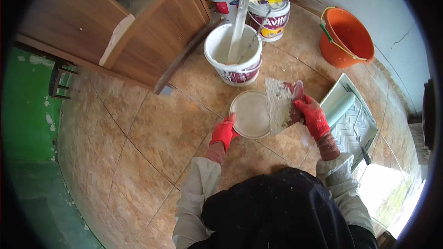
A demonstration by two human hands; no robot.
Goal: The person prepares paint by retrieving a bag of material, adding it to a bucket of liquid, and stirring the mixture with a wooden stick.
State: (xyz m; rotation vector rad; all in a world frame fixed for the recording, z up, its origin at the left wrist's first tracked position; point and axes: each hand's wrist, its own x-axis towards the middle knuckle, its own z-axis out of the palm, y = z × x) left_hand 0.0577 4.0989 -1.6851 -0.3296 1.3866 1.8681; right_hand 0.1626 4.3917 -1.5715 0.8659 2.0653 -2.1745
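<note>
Gripping the lid (249, 115) by its left edge with the left hand (224, 131), clutching the smeared blade (278, 106) with the right hand (314, 117), and overlapping the lid's right edge with that blade, not telling contact from a slight gap here! Looking like blade work at the lid, and calling next, by judgement, for a steady hold on the left and a well-angled blade on the right.

Over to the containers, biggest first. Spotting the tray (347, 133) at the right, carrying a pale roller (340, 110) and a dark-handled tool (365, 156). Noting the white bucket (220, 70) beyond the lid, holding a long stick (239, 23) and a thin rod (259, 30), hiding much of its inside. Catching the orange bucket (333, 54) near the wall (392, 7), showing only orange within. Now picking out the yellow-labelled tub (277, 21) and the red-marked tub (223, 8) farther back, both wearing lids, both concealing their contents.
</note>
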